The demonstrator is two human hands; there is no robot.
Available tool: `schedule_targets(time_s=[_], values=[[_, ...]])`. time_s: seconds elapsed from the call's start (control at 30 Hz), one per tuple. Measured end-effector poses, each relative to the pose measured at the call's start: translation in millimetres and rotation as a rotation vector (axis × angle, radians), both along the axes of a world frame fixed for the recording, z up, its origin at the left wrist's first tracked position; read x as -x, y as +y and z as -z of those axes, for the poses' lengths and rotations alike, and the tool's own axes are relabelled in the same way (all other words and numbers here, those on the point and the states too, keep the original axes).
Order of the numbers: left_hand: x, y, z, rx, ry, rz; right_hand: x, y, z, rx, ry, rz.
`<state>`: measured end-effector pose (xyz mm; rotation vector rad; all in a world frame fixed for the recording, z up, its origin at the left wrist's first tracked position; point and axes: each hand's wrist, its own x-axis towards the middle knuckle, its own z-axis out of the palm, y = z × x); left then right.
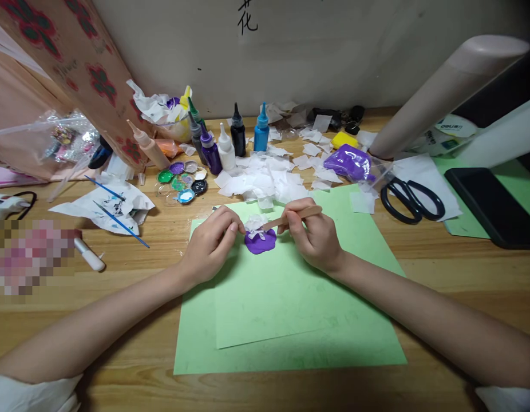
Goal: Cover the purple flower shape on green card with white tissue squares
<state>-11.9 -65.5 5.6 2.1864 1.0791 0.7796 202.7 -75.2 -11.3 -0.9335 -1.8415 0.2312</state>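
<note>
A flat purple clay disc (260, 242) lies on a light green paper sheet (286, 309) on the wooden table. Crumpled white tissue (255, 224) sits on its upper edge. My left hand (211, 243) rests just left of the disc, fingers curled, fingertips pinching at the tissue's edge. My right hand (313, 232) is closed around a thin wooden stick (293, 217), whose tip touches the tissue on the clay.
Several paint bottles (237, 137) and a small paint palette (183, 178) stand behind. White tissue squares (265, 177), a bagged purple clay lump (348, 162), black scissors (413, 198), two blue brushes (119, 223), a white marker (90, 254) and a dark tablet (492, 207) lie around.
</note>
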Motion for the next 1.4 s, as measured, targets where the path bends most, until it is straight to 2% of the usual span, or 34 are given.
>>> schedule_targets(time_s=[0.07,0.2,0.37,0.47,0.6,0.7,0.77,0.93,1.1,1.27,1.4], values=[[-0.7,1.2,-0.4,0.034,0.007,-0.039,-0.9,-0.3,0.6,0.016,0.031,-0.001],[-1.0,2.3,-1.0,0.065,0.012,-0.067,-2.5,-1.8,1.5,-0.091,0.051,-0.098],[-0.5,2.1,-1.5,0.072,0.012,-0.070,-1.4,-1.3,0.0,-0.134,-0.032,-0.152],[-0.4,2.7,-0.1,0.081,0.008,-0.092,-1.0,-0.6,0.1,-0.037,0.018,-0.110],[0.4,7.2,4.0,0.188,-0.002,-0.137,-2.8,-0.7,2.8,0.166,0.230,-0.025],[1.9,11.5,5.3,0.253,-0.028,-0.170,-4.7,-1.9,5.3,0.134,0.288,-0.020],[3.0,13.2,4.5,0.212,-0.017,-0.160,-5.5,-2.8,6.6,0.097,0.299,-0.033],[3.4,15.0,4.3,-0.035,0.142,-0.067,-5.6,-4.3,9.0,0.116,0.308,-0.020],[2.1,16.6,11.3,-0.065,0.222,0.001,-4.4,-5.0,10.4,0.124,0.276,-0.019],[3.0,14.9,11.0,-0.076,0.155,-0.031,-4.7,-5.1,10.3,0.109,0.282,-0.025],[9.2,14.6,5.6,-0.064,-0.091,-0.006,-6.3,-4.7,10.0,0.079,0.273,-0.022]])
